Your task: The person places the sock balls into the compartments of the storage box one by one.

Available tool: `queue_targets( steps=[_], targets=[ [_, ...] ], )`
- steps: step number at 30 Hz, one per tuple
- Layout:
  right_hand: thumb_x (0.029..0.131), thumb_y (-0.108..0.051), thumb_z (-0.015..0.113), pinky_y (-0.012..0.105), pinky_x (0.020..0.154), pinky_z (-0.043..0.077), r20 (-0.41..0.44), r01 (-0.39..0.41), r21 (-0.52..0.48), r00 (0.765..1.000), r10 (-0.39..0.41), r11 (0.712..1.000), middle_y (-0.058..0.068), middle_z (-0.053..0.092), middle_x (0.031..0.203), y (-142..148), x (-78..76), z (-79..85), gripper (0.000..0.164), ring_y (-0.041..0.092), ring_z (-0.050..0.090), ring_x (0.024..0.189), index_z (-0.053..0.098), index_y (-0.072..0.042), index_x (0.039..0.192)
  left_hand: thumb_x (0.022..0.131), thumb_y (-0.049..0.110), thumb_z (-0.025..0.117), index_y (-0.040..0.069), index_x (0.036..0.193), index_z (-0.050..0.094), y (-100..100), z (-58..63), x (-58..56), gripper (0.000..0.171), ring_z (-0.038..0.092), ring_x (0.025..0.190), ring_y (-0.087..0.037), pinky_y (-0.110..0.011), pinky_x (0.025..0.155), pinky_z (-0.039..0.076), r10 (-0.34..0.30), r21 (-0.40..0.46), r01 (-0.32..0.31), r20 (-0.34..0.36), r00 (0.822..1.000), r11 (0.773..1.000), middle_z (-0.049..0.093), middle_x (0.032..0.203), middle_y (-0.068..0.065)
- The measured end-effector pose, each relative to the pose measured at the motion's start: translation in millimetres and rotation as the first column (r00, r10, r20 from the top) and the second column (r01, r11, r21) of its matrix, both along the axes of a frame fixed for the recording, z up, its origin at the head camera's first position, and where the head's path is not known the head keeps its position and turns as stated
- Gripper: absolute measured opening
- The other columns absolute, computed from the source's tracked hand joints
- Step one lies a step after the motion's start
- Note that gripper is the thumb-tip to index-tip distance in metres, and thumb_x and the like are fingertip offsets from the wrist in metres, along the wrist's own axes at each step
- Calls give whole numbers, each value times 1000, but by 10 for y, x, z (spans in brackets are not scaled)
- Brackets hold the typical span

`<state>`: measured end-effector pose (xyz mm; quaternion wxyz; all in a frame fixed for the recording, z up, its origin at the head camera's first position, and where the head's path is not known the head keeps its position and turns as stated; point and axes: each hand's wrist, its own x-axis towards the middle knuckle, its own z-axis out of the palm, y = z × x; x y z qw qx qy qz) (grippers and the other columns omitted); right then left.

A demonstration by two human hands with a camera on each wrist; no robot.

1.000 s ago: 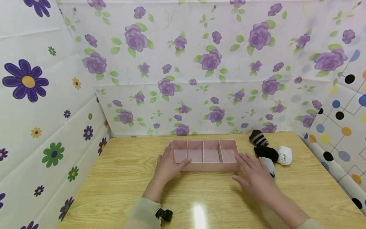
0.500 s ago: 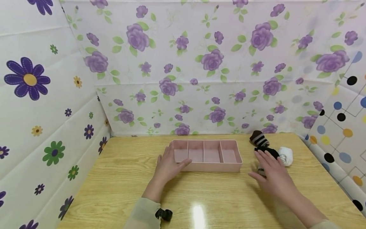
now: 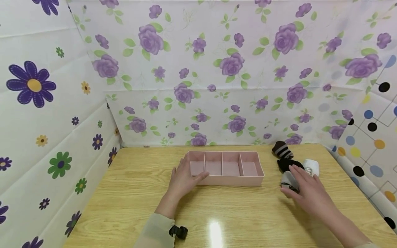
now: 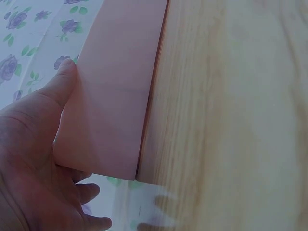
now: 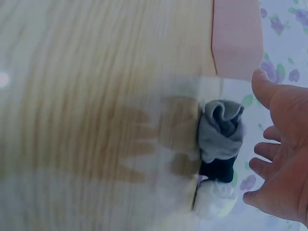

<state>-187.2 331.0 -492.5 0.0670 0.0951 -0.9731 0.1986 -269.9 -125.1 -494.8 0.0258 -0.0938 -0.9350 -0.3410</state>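
A pink box [image 3: 229, 181] with several compartments, nothing in them, stands near the middle of the table. My left hand [image 3: 182, 179] touches its left end, thumb at the front rim and fingers along the side; in the left wrist view the thumb lies at the edge of the box's pink wall [image 4: 110, 96]. My right hand [image 3: 310, 191], fingers extended and holding nothing, hovers by a rolled grey sock [image 3: 288, 177]. A black sock [image 3: 286, 164] and a white sock [image 3: 312, 166] lie beyond it. The right wrist view shows the grey sock [image 5: 219, 137] apart from the fingers.
Behind the black sock lies a dark brown sock with grey stripes [image 3: 283, 151]. Patterned cloth walls [image 3: 198, 69] rise at the back and both sides of the wooden table [image 3: 139, 165]. Light glares off the table's front part.
My right hand has left the box's right end and moved right, to the socks. My left hand stays at the box's left end, and the box keeps its place.
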Motion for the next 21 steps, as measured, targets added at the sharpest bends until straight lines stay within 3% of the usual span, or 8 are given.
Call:
queue_targets(
  steps=[11, 16, 21],
  targets=[
    [103, -52, 77, 83, 121, 10, 36, -4, -32, 999, 5, 999, 38, 29, 171, 147, 75, -71, 100, 63, 31, 152, 31, 7, 170, 98, 69, 75, 6, 178, 14, 1, -25, -18, 118, 21, 167, -42, -77, 127, 14, 0, 7, 0, 2, 1000, 1000, 23, 182, -16],
    [103, -50, 78, 84, 118, 19, 45, -7, -47, 999, 9, 999, 39, 28, 171, 188, 79, -96, 100, 65, 31, 150, 30, 7, 170, 96, 75, 72, 8, 178, 14, -7, -20, -13, 121, 21, 167, -40, -76, 128, 14, 0, -4, 0, 7, 1000, 1000, 23, 182, -15],
    [103, -49, 78, 84, 115, 24, 59, -7, -55, 998, 11, 998, 40, 27, 170, 224, 68, -128, 101, 68, 30, 149, 28, 8, 170, 97, 71, 74, 9, 178, 14, -2, -13, -5, 119, 21, 167, -40, -76, 128, 14, -2, 15, 2, 7, 1000, 1000, 22, 182, -15]
  ],
)
